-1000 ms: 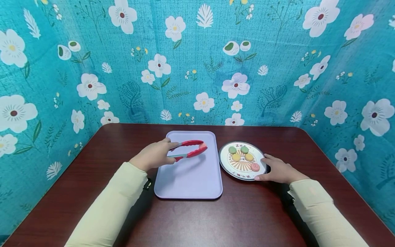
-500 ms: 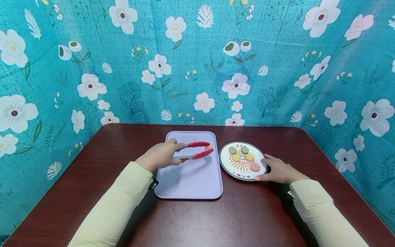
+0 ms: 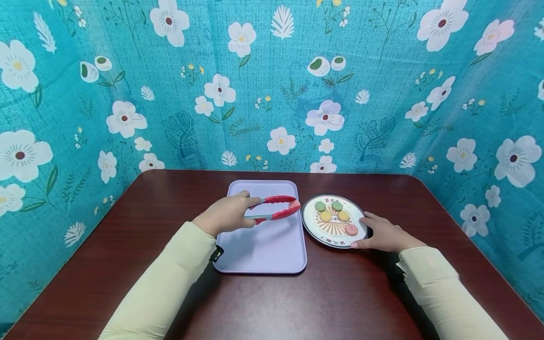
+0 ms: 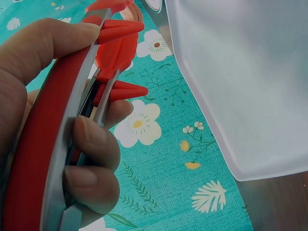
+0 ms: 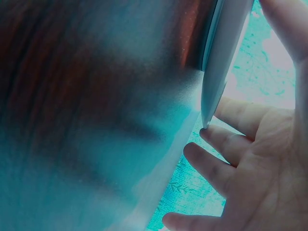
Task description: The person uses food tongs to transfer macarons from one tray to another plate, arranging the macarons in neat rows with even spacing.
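Observation:
My left hand (image 3: 229, 213) holds a pair of red tongs (image 3: 285, 213) above the right half of the lavender tray (image 3: 263, 255). A pink macaron (image 3: 294, 204) is between the tong tips, near the plate's left rim. In the left wrist view, the thumb presses one tong arm (image 4: 36, 144) and curled fingers wrap the other side. The white patterned plate (image 3: 312, 227) bears green macarons (image 3: 336, 206), yellow macarons (image 3: 343, 216) and a pink macaron (image 3: 351, 230). My right hand (image 3: 382, 233) touches the plate's right rim, its fingers spread, as the right wrist view shows.
The dark wooden table (image 3: 340, 297) carries the tray and, to its right, the plate. A narrow strip of table separates them. Blue flowered cloth (image 3: 272, 94) hangs behind and along both sides.
My left hand has moved right across the tray with the tongs, bringing the pink macaron between the tips close to the plate. The right hand and plate have stayed put.

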`<state>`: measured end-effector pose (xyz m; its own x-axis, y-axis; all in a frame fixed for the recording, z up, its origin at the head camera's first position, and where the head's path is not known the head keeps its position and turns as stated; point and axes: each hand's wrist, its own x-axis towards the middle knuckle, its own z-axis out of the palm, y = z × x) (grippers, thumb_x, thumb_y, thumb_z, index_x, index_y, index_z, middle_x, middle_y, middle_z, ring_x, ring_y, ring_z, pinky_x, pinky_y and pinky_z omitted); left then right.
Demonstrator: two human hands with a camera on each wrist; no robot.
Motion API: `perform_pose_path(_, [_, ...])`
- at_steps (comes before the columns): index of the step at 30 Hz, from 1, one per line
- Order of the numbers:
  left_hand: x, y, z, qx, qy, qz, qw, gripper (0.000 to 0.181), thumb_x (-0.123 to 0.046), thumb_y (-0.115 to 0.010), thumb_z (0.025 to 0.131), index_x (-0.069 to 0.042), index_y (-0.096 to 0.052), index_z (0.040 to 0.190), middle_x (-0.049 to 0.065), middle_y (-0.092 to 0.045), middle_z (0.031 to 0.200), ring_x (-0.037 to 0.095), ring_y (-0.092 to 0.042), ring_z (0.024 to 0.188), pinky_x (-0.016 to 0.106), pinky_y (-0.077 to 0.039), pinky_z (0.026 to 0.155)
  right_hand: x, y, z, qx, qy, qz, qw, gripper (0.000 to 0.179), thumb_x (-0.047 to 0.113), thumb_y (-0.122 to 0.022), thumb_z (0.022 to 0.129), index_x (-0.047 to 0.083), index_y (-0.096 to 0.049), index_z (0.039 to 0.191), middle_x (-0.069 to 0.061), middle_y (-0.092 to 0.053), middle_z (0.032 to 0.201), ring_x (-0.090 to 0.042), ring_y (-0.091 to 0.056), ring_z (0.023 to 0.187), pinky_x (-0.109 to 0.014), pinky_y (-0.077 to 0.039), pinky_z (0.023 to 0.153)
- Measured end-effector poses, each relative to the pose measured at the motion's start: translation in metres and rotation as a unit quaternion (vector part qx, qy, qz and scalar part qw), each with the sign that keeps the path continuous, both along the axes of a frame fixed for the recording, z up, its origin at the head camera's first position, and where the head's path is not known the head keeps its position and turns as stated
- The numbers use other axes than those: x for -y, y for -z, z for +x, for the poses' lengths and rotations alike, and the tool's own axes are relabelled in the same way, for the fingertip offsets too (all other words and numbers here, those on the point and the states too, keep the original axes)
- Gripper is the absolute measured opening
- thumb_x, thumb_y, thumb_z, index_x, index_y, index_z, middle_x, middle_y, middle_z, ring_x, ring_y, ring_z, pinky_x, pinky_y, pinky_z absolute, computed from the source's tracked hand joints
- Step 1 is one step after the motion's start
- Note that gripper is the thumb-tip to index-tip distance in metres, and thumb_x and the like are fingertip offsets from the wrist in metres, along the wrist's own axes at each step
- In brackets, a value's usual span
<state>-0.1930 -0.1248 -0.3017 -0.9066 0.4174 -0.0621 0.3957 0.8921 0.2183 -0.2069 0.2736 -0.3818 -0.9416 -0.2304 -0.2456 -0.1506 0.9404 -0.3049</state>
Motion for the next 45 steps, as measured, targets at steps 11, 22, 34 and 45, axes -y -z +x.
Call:
perform_pose_path(11, [-0.009,-0.003,0.001,-0.007,0.015,0.003,0.9999,0.067,-0.029,-0.082,0.074,-0.018,-0.058,0.136,0.007,-0.06,0.109,0.012,-0.055,0.072,0.026,-0.052,0.06,0.001,0.0,-0.001,0.002,0.0,-0.001,1.0,0.113,0.069,-0.071,0.067,-0.008,-0.036,0.143,-0.035,-0.027,0.147,-0.053,-0.029,0.13,-0.076,-0.028,0.094])
perform_pose_path(22, [-0.018,-0.002,0.002,0.003,0.028,0.013,0.9995,0.068,-0.03,-0.081,0.075,-0.018,-0.056,0.137,0.008,-0.06,0.112,0.012,-0.055,0.073,0.025,-0.051,0.062,0.001,0.0,-0.001,0.001,-0.004,-0.002,1.0,0.113,0.069,-0.071,0.067,-0.008,-0.036,0.143,-0.035,-0.027,0.147,-0.053,-0.029,0.13,-0.077,-0.027,0.093])
perform_pose_path(34, [-0.027,-0.002,0.005,-0.002,0.054,0.016,0.9984,0.067,-0.029,-0.08,0.076,-0.019,-0.056,0.137,0.009,-0.059,0.108,0.013,-0.055,0.066,0.025,-0.048,0.059,0.0,-0.002,-0.001,0.001,-0.006,-0.005,1.0,0.113,0.068,-0.071,0.067,-0.008,-0.036,0.143,-0.035,-0.027,0.147,-0.053,-0.028,0.13,-0.078,-0.026,0.093])
perform_pose_path(45, [-0.037,0.002,0.006,0.003,0.068,0.004,0.9977,0.067,-0.03,-0.08,0.075,-0.02,-0.056,0.137,0.005,-0.057,0.103,0.013,-0.055,0.067,0.024,-0.048,0.06,0.001,-0.002,0.0,0.0,-0.004,-0.006,1.0,0.114,0.068,-0.071,0.067,-0.009,-0.035,0.143,-0.035,-0.027,0.147,-0.053,-0.028,0.131,-0.077,-0.026,0.094])
